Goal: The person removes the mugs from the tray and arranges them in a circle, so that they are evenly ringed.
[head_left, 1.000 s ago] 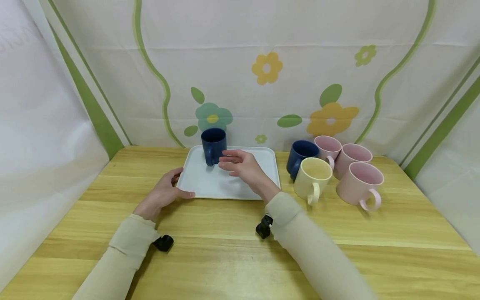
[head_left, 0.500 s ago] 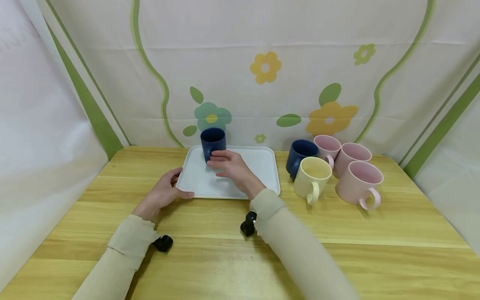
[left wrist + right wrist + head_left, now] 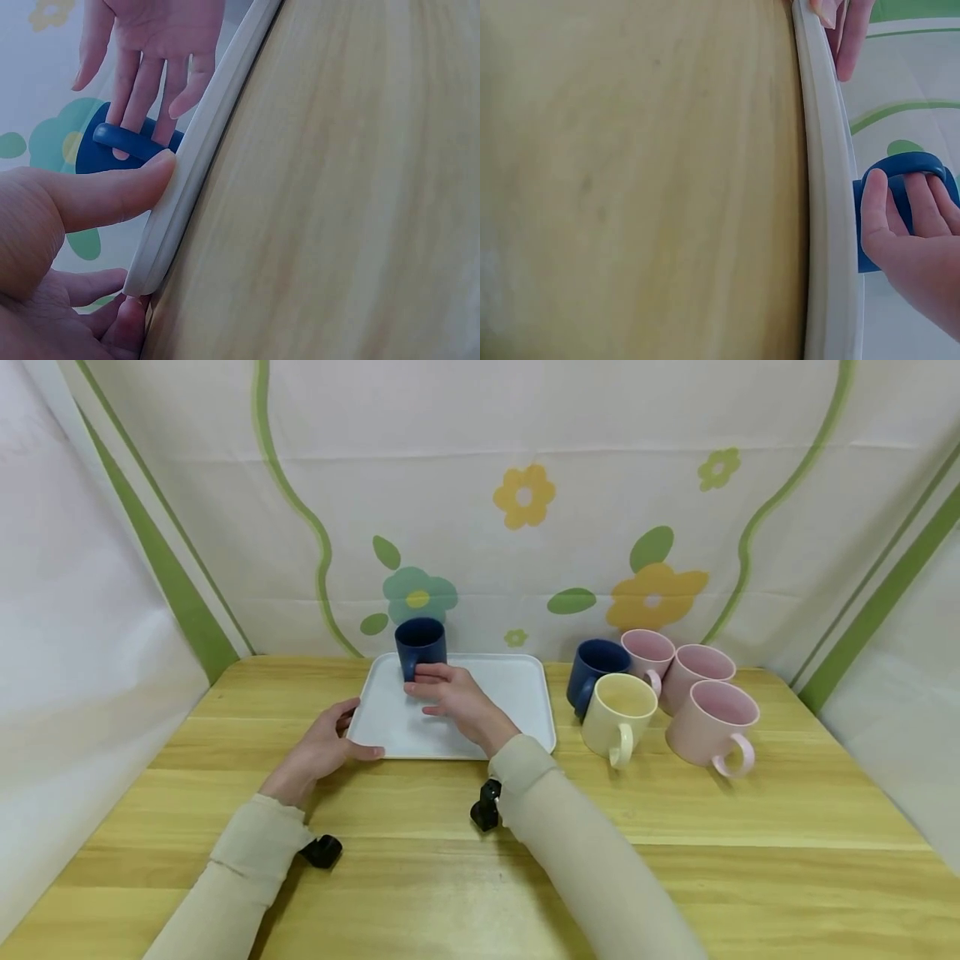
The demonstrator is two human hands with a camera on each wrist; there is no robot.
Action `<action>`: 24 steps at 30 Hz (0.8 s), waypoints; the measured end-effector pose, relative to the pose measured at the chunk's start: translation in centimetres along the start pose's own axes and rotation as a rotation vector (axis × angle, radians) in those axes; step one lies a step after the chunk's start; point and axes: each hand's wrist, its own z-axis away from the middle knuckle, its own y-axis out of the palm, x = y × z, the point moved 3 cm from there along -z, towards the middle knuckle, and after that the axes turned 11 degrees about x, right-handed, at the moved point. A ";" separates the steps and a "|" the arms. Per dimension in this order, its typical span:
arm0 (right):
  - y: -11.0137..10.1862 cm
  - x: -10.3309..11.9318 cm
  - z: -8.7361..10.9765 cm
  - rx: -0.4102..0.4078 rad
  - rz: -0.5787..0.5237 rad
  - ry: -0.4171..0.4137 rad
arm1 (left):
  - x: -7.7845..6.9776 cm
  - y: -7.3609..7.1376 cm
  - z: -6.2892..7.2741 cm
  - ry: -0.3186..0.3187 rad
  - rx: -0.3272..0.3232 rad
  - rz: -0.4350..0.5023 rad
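A dark blue mug stands upright at the back left of a white rectangular tray. My left hand holds the tray's front left corner, its thumb along the front rim and its fingers at the left side. In front of the mug is my right hand, fingers nearly straight and at the mug's handle. In the left wrist view those fingers overlap the mug, with the handle crossing in front of them. The right wrist view shows the fingers against the mug.
To the tray's right stand another dark blue mug, a pale yellow mug and several pink mugs, grouped together on the wooden table. A white curtain with printed flowers rises behind the table.
My right hand has moved left over the tray, and its fingers have come to the mug's handle. The left hand stays at the tray's corner, and the mug stays in place.
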 end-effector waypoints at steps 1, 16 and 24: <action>0.0 0.0 0.0 0.003 -0.003 0.001 | 0.0 0.0 0.0 0.000 -0.001 0.001; -0.2 0.1 0.8 -0.071 -0.135 0.018 | 0.3 -0.1 0.1 0.010 0.000 0.003; -0.2 -0.2 1.5 -0.087 -0.143 0.036 | 0.4 0.0 0.0 0.008 0.003 0.001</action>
